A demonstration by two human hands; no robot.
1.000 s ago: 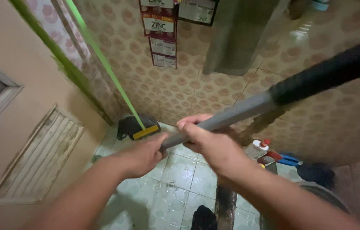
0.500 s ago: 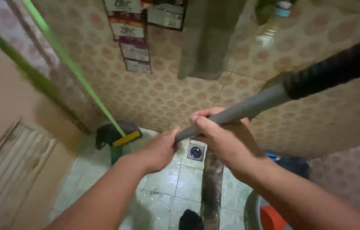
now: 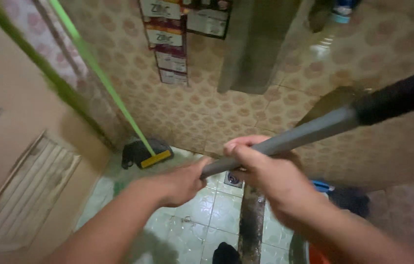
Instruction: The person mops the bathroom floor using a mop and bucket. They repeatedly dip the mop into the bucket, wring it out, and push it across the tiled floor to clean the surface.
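Note:
Both my hands grip a long grey pole (image 3: 310,132) with a black grip sleeve (image 3: 402,98) at its upper right end. My left hand (image 3: 180,182) is closed around the pole's lower part. My right hand (image 3: 261,168) is wrapped around it just above. The pole slants down to the left over a pale green tiled floor (image 3: 217,215); its lower end is hidden behind my hands. A dark brush-like strip (image 3: 252,225) reaches down the floor below my hands.
A green-handled broom (image 3: 141,146) leans in the corner, its yellow and black head on the floor. A floor drain (image 3: 233,179) sits by the patterned tiled wall (image 3: 202,112). A door with a louvred vent (image 3: 26,186) stands left. Packets (image 3: 168,44) hang on the wall. A blue object (image 3: 322,186) lies right.
The view has shifted slightly right and down, and the pole has tilted lower across the frame. Both hands keep their hold on it, a little lower than before.

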